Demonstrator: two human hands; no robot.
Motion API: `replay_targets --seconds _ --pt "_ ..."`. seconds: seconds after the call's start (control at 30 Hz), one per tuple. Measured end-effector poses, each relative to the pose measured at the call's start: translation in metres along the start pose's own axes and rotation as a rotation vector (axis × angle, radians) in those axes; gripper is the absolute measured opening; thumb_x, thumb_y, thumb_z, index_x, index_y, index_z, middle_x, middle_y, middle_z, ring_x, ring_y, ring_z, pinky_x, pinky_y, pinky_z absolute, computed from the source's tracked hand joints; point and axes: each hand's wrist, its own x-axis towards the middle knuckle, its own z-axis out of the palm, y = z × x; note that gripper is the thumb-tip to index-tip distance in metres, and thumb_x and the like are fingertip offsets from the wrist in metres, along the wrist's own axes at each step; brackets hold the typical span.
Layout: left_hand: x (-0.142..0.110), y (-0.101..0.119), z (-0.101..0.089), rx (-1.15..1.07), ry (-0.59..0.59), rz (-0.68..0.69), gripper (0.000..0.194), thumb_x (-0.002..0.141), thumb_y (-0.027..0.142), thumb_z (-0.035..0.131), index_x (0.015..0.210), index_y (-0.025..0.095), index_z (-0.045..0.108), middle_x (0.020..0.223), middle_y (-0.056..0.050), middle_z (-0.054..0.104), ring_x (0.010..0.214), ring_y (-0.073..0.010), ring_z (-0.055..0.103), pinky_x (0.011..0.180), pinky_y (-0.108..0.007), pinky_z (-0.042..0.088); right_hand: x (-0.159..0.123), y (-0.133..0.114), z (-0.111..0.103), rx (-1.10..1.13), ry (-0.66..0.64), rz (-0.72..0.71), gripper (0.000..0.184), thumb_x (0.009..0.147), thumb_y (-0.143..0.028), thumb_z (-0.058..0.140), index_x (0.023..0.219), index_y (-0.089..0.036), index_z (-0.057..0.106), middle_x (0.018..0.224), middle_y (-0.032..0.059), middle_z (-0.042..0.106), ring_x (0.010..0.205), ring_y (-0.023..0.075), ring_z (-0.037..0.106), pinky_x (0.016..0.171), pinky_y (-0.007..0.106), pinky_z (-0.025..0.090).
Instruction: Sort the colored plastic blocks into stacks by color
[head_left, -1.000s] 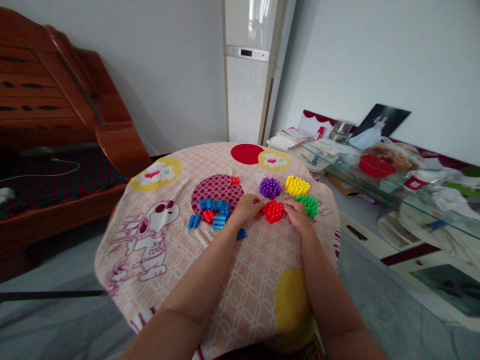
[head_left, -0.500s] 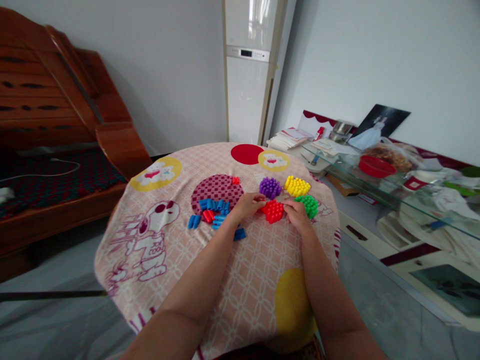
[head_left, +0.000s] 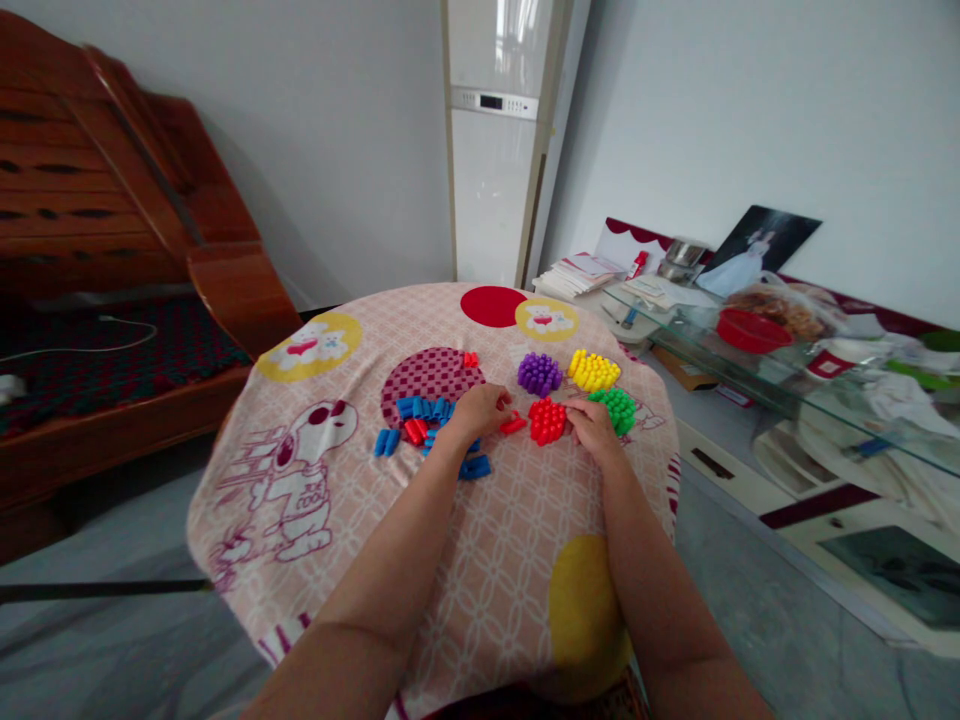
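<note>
My left hand [head_left: 484, 410] has its fingers curled together, with a bit of red at their tips. A red plastic peg-like piece [head_left: 514, 424] shows just under those fingertips, apart from the red cluster [head_left: 547, 421] to its right. Against that cluster's right side rests my right hand [head_left: 594, 428], its fingers extended and a little bent. Green pieces [head_left: 615, 410] stand bunched just beyond it. Purple [head_left: 539, 375] and yellow [head_left: 594, 370] bunches stand farther back. Loose blue pieces [head_left: 424, 409] lie left of my left hand, partly hidden by it, with a red pair [head_left: 415, 431] among them.
A patterned cloth [head_left: 300, 620] covers the round table. Another small red piece [head_left: 470, 359] lies toward the back. On the right, a glass-topped cabinet [head_left: 825, 400] holds papers and a red bowl [head_left: 754, 332]. A wooden bench [head_left: 232, 285] stands at the left.
My left hand has drawn back leftward from the red cluster, and a separate red piece now shows beneath its fingertips. My right hand has stayed by the cluster.
</note>
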Motion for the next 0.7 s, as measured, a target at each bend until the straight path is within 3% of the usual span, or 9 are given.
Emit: replay_targets --seconds 0.17,0.23,0.4,0.7 --pt "-0.001 0.004 0.002 0.028 -0.115 0.038 0.015 0.078 0.02 0.068 0.09 0.015 0.077 0.085 -0.005 0.074 0.077 -0.0166 0.065 0.071 -0.024 0.046 0.0 0.001 0.0 0.001 -0.008 -0.01 0.04 0.074 -0.032 0.049 0.094 -0.011 0.076 0.053 -0.0006 0.059 0.039 0.0112 0.045 0.041 0.023 0.034" --pt "-0.001 0.005 0.0 0.0 -0.069 0.02 0.012 0.077 0.019 0.068 0.086 0.014 0.075 0.083 -0.005 0.073 0.075 -0.0158 0.064 0.069 -0.024 0.045 0.0 0.0 0.0 0.004 -0.009 -0.003 0.039 0.075 -0.031 0.049 0.094 -0.011 0.077 0.053 -0.0004 0.059 0.039 0.0113 0.045 0.041 0.023 0.034" --pt "0.001 0.009 0.005 -0.09 0.198 -0.106 0.012 0.075 0.022 0.073 0.083 0.013 0.068 0.078 -0.003 0.07 0.07 -0.0139 0.06 0.066 -0.024 0.042 0.0 0.002 0.001 0.006 0.005 -0.004 0.04 0.076 -0.03 0.05 0.098 -0.01 0.077 0.053 0.0001 0.06 0.038 0.0111 0.045 0.04 0.023 0.033" --pt "0.003 0.007 0.026 -0.149 0.109 -0.106 0.025 0.063 0.024 0.084 0.077 0.013 0.067 0.073 -0.002 0.066 0.069 -0.016 0.06 0.065 -0.026 0.043 0.001 0.002 0.001 -0.004 0.0 0.02 0.04 0.076 -0.027 0.049 0.099 -0.01 0.077 0.05 -0.0012 0.057 0.037 0.0109 0.044 0.039 0.022 0.03"
